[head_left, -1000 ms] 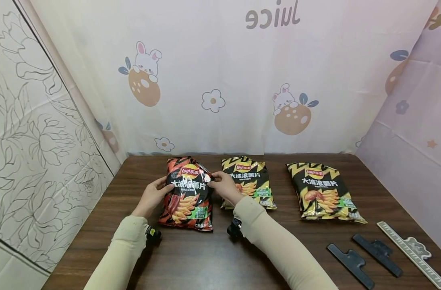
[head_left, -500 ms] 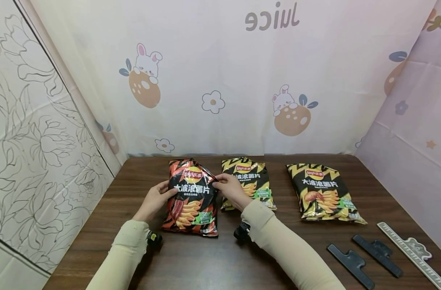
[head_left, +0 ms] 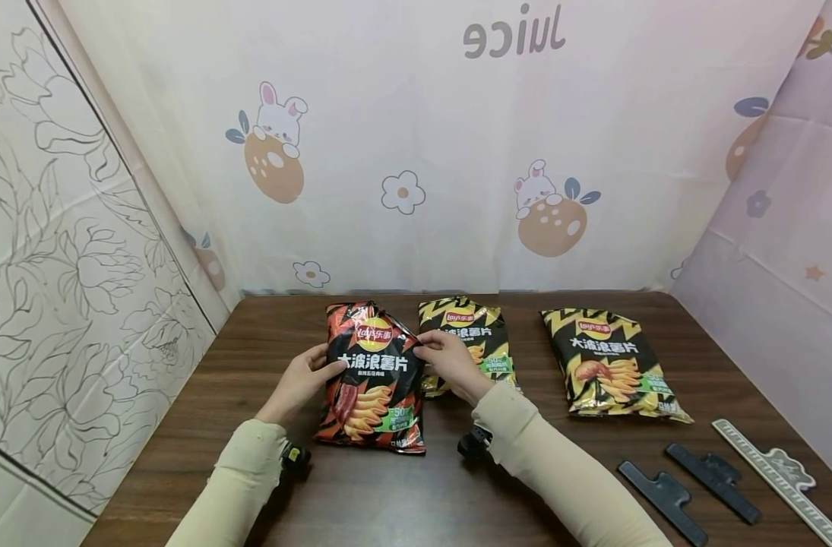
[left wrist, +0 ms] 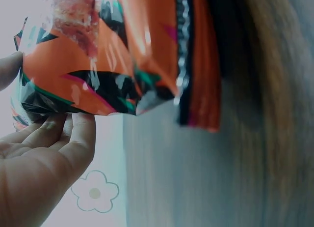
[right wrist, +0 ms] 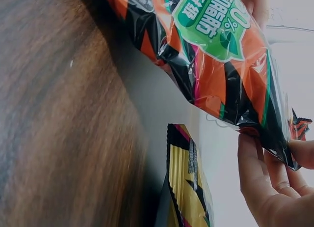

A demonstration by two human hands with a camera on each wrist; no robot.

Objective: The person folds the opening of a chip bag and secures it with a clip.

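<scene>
A red-and-black bag of potato chips (head_left: 374,380) is held tilted up over the left half of the table. My left hand (head_left: 305,381) grips its left edge, thumb on the front and fingers behind, as the left wrist view shows on the bag (left wrist: 98,65). With thumb and fingers, my right hand (head_left: 453,366) pinches the bag's upper right corner, where the top edge slants down. In the right wrist view this hand (right wrist: 274,187) has its fingers under the corner. A yellow-and-black chip bag (head_left: 495,346) lies just behind the right hand, partly hidden by it.
Another yellow-and-black chip bag (head_left: 610,365) lies farther right on the wooden table (head_left: 388,501). Two black bag clips (head_left: 662,497) and a long pale bag clip (head_left: 764,467) lie at the front right. A printed curtain (head_left: 402,114) hangs behind the table.
Both hands have moved the red-and-black chip bag to the right and slightly toward me. It now overlaps the middle bag's left edge in the head view. The grips look the same.
</scene>
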